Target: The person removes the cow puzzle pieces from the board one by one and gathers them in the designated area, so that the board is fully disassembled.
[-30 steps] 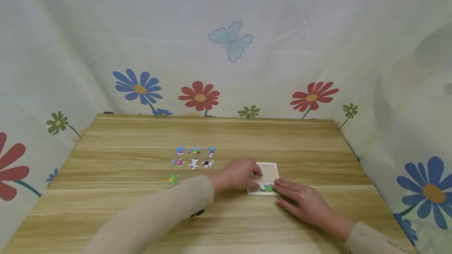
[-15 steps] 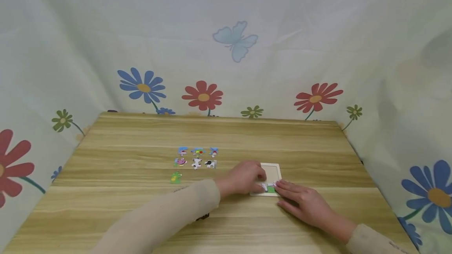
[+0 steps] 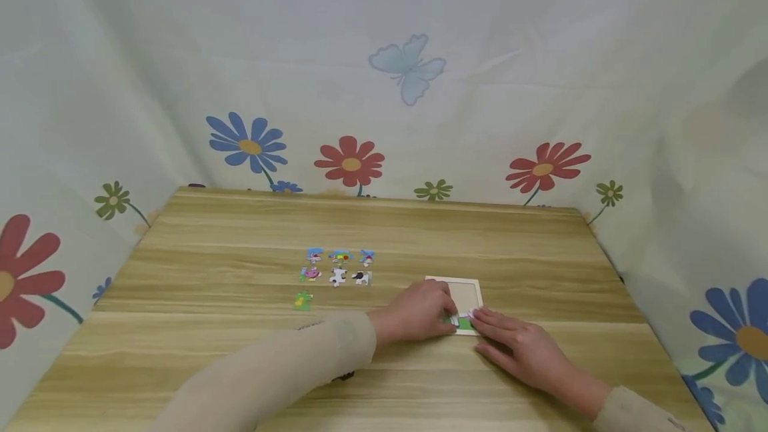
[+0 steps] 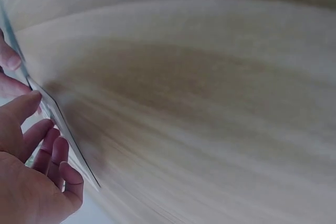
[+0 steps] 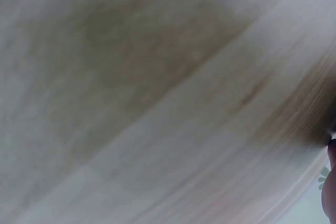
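Note:
A small pale wooden puzzle frame [image 3: 480, 295] lies on the table, its upper part showing bare backing. Along its lower edge sit green-and-white puzzle pieces [image 3: 465, 323], partly covered by fingers. My left hand [image 3: 420, 312] reaches over the frame's left side, thumb and curled forefinger pinching a puzzle piece [image 3: 454, 320] at the lower left; most of that piece is hidden. In the left wrist view, the left hand's thumb [image 4: 26, 106] is at the frame's edge. My right hand [image 3: 522, 345] rests its extended fingertips on the frame's right side and the lower right piece.
Left of the frame, several loose jigsaw pieces [image 3: 338, 277] lie in rows, with a green piece [image 3: 303, 300] nearest me. A small dark object [image 3: 345, 376] is partly hidden by the left sleeve [image 3: 282, 365]. Flowered cloth [image 3: 300, 85] surrounds the wooden table [image 3: 240, 225].
The left hand has come down and toward the frame's lower left, its thumb and forefinger closing together. The right hand stays on the frame. The whole view has shifted slightly.

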### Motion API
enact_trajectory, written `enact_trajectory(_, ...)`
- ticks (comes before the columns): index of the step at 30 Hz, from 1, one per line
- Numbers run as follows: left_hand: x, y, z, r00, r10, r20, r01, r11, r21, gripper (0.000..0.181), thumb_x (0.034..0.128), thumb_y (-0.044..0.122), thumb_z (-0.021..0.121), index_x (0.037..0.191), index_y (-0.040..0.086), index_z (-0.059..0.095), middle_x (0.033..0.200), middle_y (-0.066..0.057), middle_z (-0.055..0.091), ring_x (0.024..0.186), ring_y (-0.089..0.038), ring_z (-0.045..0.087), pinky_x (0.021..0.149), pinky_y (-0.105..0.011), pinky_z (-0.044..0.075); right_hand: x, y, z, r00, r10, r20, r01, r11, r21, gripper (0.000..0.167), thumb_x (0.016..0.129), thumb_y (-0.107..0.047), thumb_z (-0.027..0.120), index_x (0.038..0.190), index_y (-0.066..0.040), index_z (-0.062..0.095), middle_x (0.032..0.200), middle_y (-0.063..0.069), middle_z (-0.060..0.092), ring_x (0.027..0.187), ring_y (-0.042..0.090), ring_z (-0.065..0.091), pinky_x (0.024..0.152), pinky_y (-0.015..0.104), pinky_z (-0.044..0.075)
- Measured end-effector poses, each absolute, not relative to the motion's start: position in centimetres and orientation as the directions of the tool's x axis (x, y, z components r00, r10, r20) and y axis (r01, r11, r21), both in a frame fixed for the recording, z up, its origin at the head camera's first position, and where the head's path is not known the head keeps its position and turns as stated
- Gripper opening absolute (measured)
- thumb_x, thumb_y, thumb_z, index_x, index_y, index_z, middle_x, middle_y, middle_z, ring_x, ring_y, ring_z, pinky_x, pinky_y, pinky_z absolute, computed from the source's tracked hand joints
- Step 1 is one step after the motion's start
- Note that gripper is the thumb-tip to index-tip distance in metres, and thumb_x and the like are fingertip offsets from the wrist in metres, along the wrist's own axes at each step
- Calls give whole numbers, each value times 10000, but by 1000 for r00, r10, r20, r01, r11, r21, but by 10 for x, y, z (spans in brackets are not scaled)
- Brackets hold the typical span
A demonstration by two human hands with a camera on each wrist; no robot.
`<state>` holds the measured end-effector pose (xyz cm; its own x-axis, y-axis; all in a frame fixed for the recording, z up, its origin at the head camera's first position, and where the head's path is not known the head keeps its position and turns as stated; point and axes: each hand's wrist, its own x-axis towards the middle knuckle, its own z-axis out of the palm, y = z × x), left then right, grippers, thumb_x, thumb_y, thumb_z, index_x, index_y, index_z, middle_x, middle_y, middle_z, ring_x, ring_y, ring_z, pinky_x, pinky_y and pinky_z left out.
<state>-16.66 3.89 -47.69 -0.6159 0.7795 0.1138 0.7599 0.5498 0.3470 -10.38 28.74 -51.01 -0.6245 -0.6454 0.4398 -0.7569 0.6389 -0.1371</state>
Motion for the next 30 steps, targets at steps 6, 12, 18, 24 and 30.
enact_trajectory(6,-163,40,-479,-623,769,140,760,554,340,199,813,351,737,936,195,752,862,97,564,796,-49,486,710,-209,401,-103,287,-508,-633,-638,437,-750,645,-146,494,810,-306,745,1267,-167,621,1274,25,593,1131,161,578,825,384,505)
enact_trajectory(12,-160,40,-478,-655,747,116,731,587,347,206,813,362,738,934,195,734,854,106,549,801,-44,485,732,-211,408,-102,285,-505,-641,-635,430,-744,652,-146,486,809,-307,747,1259,-167,628,1265,21,600,1118,164,587,819,388,506)
enact_trajectory(18,-160,42,-476,-706,704,71,665,626,408,218,792,330,761,930,169,711,833,94,556,783,-53,490,723,-213,413,-101,285,-505,-646,-633,426,-740,656,-149,486,811,-309,745,1260,-166,627,1266,20,599,1118,158,586,818,383,507)
enact_trajectory(24,-162,44,-476,-724,689,37,628,636,448,224,768,307,782,908,159,690,822,89,544,768,-49,484,706,-208,415,-102,286,-507,-649,-630,426,-737,660,-146,487,810,-314,746,1262,-174,627,1265,13,600,1118,152,585,816,379,509)
enact_trajectory(30,-164,45,-478,-733,679,44,616,635,465,235,754,310,786,897,168,665,824,90,540,769,-44,476,707,-209,407,-102,285,-509,-657,-627,419,-731,666,-148,483,813,-324,743,1259,-177,629,1265,10,599,1126,145,579,824,376,507)
